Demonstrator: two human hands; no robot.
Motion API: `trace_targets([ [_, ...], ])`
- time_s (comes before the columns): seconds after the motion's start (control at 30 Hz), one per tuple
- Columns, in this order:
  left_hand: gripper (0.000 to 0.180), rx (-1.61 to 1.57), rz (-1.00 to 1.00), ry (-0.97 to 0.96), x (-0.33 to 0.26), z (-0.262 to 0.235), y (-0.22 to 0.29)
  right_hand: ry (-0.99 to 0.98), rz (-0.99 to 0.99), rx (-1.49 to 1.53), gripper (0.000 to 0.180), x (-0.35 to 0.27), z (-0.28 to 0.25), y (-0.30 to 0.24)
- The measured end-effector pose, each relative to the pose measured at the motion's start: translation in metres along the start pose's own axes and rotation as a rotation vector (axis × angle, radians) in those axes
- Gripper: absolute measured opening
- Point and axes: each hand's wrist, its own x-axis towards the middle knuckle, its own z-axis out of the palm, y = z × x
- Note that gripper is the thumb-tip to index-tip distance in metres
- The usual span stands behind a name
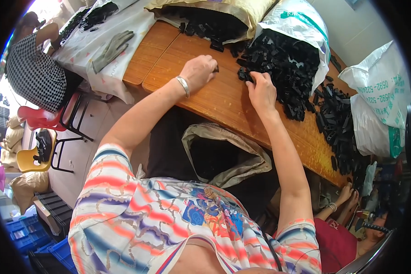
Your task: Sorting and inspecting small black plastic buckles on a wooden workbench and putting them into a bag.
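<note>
My left hand, with a bracelet at the wrist, is over the wooden table. Its fingers are curled around a small black plastic part, only the end of which shows. To the right, the thumb and fingers of my right hand pinch at a black plastic part on the near left edge of a heap. This heap of black plastic parts spills from a white woven sack lying on its side.
Another sack of black parts lies at the back. An open sack hangs below the table edge at my lap. More parts lie right, near a co-worker's hands. Another person sits far left, near a grey glove.
</note>
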Motion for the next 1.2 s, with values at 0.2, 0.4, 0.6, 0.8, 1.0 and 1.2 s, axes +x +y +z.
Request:
trace_targets([
  [0.2, 0.018, -0.002, 0.087, -0.087, -0.007, -0.007, 0.021, -0.139, 0.088, -0.09, 0.028, 0.009, 0.008, 0.005],
  [0.4, 0.019, 0.018, 0.121, -0.108, -0.005, -0.003, 0.029, -0.215, 0.13, -0.038, 0.026, -0.015, -0.012, 0.003],
  [0.6, 0.022, 0.058, 0.118, -0.202, 0.006, -0.013, 0.043, -0.221, 0.122, -0.003, 0.024, -0.032, -0.019, -0.004],
  [0.8, 0.029, 0.046, 0.059, -0.272, 0.008, -0.022, 0.056, -0.201, 0.116, 0.008, 0.025, -0.039, -0.018, -0.004],
  [1.0, 0.023, -0.047, -0.088, -0.263, 0.001, -0.014, 0.063, -0.188, 0.098, 0.012, 0.025, -0.043, -0.02, -0.004],
  [1.2, 0.029, 0.006, 0.069, -0.178, -0.001, -0.009, 0.042, -0.188, 0.081, 0.004, 0.025, -0.046, -0.023, -0.004],
])
